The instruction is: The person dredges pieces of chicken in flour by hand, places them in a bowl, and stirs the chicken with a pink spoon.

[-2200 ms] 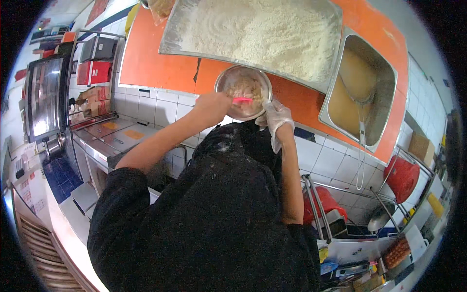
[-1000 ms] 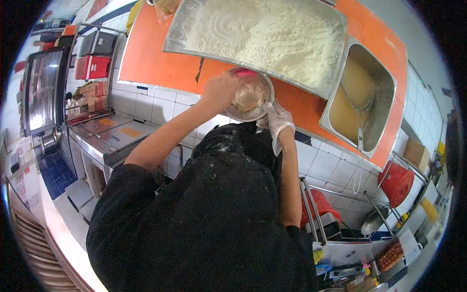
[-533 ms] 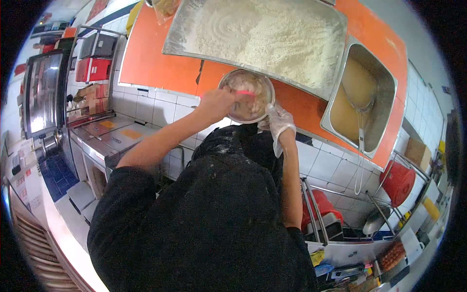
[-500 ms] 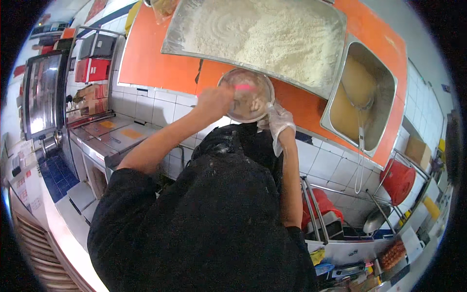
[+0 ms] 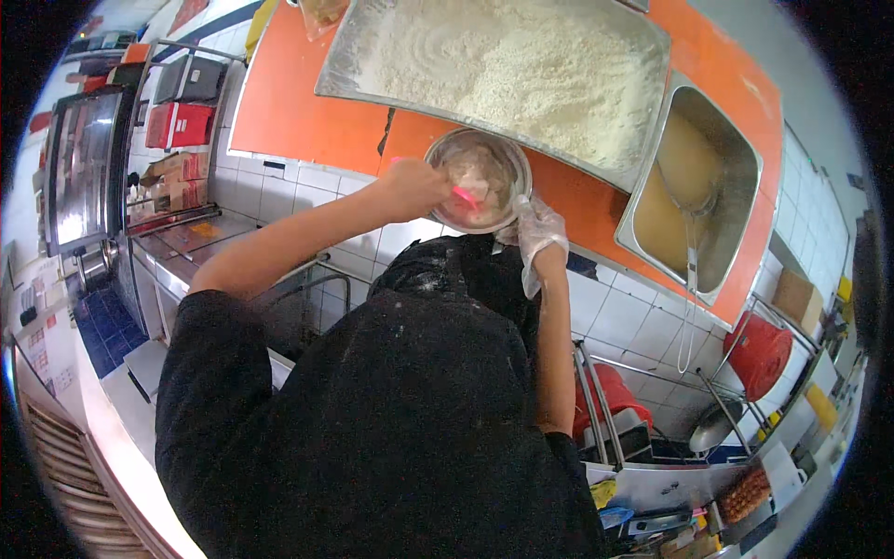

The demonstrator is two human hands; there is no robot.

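Bowl [image 5: 480,179] on orange counter [image 5: 298,102]; left hand [image 5: 414,186] fingers grip pink utensil [image 5: 465,197], gloved right hand [image 5: 538,233] steadies rim.

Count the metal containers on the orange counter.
3: a flour tray at the top, a round bowl between the hands, and a batter pan at right. More may sit beyond the frame.

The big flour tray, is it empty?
No, the big flour tray is heaped with pale flour, just beyond the round metal bowl.

Black short-sleeved shirt [image 5: 372,447] dusted with pale flecks; forearms bare; right hand [image 5: 540,238] in a thin clear plastic glove; left hand [image 5: 410,186] ungloved.
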